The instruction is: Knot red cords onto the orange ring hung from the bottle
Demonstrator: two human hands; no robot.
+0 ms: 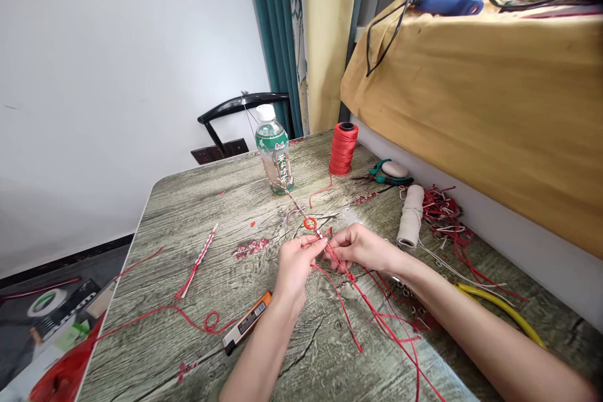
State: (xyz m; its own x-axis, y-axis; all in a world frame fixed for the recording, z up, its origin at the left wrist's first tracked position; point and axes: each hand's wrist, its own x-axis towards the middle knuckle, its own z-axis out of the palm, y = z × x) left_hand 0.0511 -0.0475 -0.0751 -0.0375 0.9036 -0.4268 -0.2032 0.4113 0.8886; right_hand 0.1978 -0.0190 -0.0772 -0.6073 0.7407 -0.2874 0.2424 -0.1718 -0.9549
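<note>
Over the middle of the table, my left hand point(296, 260) is closed, thumb and fingers pinching the red cords point(360, 292) just below an orange-red ring point(309, 223). A taut thin string point(296, 202) runs from the ring up to a plastic drink bottle point(276, 154) with a green label. Close beside it on the right, my right hand point(353, 248) is closed too, its curled fingers on red cord near the same spot. Long loose ends trail from both hands toward the front right. My fingers partly hide the cord between them.
A red thread spool point(343, 149), pliers point(384, 179), a white string roll point(411, 217) and tangled cord scraps point(440, 210) lie toward the right. Left are a braided red-white cord point(200, 260) and a utility knife point(247, 321). A yellow tube point(502, 308) lies by my right forearm.
</note>
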